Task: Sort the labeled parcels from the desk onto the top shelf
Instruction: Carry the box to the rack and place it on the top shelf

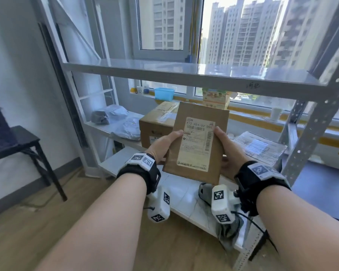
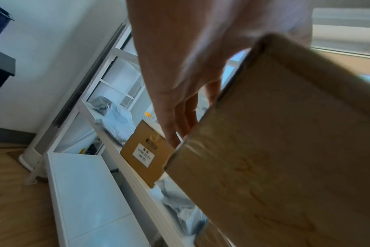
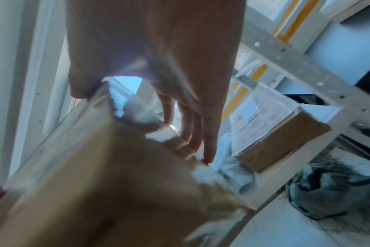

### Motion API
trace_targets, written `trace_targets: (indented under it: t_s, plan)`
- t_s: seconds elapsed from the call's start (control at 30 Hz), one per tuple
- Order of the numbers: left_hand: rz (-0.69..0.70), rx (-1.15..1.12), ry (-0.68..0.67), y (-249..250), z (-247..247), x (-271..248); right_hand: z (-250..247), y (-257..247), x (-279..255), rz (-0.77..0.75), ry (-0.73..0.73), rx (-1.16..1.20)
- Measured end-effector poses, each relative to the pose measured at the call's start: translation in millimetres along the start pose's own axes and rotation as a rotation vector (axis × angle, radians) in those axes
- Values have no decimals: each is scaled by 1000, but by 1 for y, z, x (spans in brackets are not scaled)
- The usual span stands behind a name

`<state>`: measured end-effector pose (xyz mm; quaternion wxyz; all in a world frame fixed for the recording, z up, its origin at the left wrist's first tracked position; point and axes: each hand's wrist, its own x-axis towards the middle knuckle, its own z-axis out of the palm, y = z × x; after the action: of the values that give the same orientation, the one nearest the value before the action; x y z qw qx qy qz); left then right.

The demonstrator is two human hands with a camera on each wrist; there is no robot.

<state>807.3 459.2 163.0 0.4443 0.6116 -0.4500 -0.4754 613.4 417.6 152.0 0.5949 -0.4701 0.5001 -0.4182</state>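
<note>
I hold a flat brown cardboard parcel (image 1: 198,141) upright in front of me, its white shipping label (image 1: 197,143) facing me. My left hand (image 1: 162,145) grips its left edge, thumb on the front and fingers behind. My right hand (image 1: 226,147) grips the right edge the same way. The parcel hangs below the bare top shelf (image 1: 164,70) of the metal rack. The left wrist view shows the parcel's plain back (image 2: 285,150) with my fingers (image 2: 180,120) behind it. In the right wrist view the parcel (image 3: 95,175) is blurred under my fingers (image 3: 201,133).
On the middle shelf stand a larger brown box (image 1: 157,124), grey poly mailers (image 1: 114,116) and a film-wrapped box (image 1: 260,147). A grey bag (image 1: 229,229) lies on the bottom shelf. A black table (image 1: 14,141) stands at left. The rack's perforated upright (image 1: 313,122) is at right.
</note>
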Motion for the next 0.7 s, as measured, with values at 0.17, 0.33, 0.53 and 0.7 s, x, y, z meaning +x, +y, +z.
trace_targets:
  t_s: [0.17, 0.33, 0.53, 0.7]
  plan:
    - [96, -107, 98, 26, -65, 38, 55, -38, 33, -89, -127, -40]
    - [190, -97, 164, 67, -129, 84, 111, -89, 88, -210, -198, -49]
    - [243, -137, 227, 108, -195, 143, 177, -145, 175, -260, -246, -18]
    - [209, -134, 258, 119, -251, 193, 241, -175, 240, -254, -286, 14]
